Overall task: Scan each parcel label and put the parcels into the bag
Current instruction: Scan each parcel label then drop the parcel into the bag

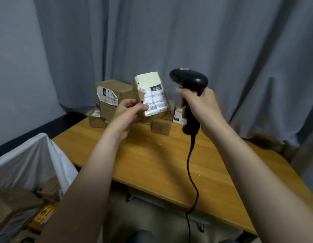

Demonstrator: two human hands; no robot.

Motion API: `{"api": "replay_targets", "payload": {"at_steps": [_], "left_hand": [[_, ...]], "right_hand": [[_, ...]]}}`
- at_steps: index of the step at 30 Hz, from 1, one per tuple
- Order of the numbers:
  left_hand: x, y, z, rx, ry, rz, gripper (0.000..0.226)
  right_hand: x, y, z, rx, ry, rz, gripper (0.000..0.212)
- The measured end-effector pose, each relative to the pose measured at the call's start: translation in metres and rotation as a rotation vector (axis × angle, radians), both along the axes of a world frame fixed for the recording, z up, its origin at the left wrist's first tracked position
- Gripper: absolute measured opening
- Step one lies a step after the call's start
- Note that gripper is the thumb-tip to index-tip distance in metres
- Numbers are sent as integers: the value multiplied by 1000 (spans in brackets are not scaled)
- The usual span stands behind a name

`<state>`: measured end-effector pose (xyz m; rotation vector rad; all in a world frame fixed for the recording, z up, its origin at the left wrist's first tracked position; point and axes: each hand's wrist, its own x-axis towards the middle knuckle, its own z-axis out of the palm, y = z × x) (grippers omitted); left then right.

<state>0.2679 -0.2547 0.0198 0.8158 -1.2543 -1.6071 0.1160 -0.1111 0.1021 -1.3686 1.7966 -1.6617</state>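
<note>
Here, our left hand (pixel 129 109) pinched the parcel (pixel 150 85) by its lower left corner, thumb on the front and fingers curled behind. The box was lifted and tilted, its long axis running up and slightly rightward. The label (pixel 156 100) covered the face turned towards us and read upside down. Its dark 070 band sat above a small barcode at the low end, right beside our thumb. Its left edge looked torn.

Just right of the parcel, our right hand (pixel 201 104) was wrapped round the handle of the scanner (pixel 189 79). One finger was blurred near the front, and we could not tell whether it pressed a trigger. The scanner's head stood level with the parcel's upper half, nose pointing left at it, near but apart.

We judged the scan to turn on that line. The nose aimed across the parcel's top, while the barcode lay lower, by the left thumb. Either the head would need tipping down or the labelled face turning right.

The cable (pixel 190 163) hung from the handle, below and right of the parcel. Behind and below the parcel, more boxes (pixel 113 95) were stacked on the table (pixel 152 163). Well below and left of the parcel stood the white bag (pixel 34 158), with brown boxes showing at its mouth. We reckoned the left hand was the nearer one for the drop.
</note>
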Motion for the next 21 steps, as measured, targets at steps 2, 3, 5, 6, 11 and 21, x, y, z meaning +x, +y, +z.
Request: {"api": "replay_targets", "payload": {"at_steps": [2, 3, 5, 6, 11, 21], "left_hand": [[14, -8, 6, -33, -37, 98, 54], [20, -10, 8, -46, -67, 137, 59], [28, -10, 13, -69, -94, 191, 62], [30, -9, 15, -80, -99, 212, 62], [36, -11, 19, -108, -124, 259, 63], [19, -9, 24, -120, -180, 224, 64]], "right_hand": [[1, 10, -7, 105, 7, 69, 24], [3, 14, -12, 148, 12, 87, 27], [6, 21, -22, 200, 7, 110, 28], [8, 23, -25, 216, 12, 121, 28], [8, 32, -26, 265, 77, 174, 35], [-10, 41, -27, 233, 16, 185, 31]]}}
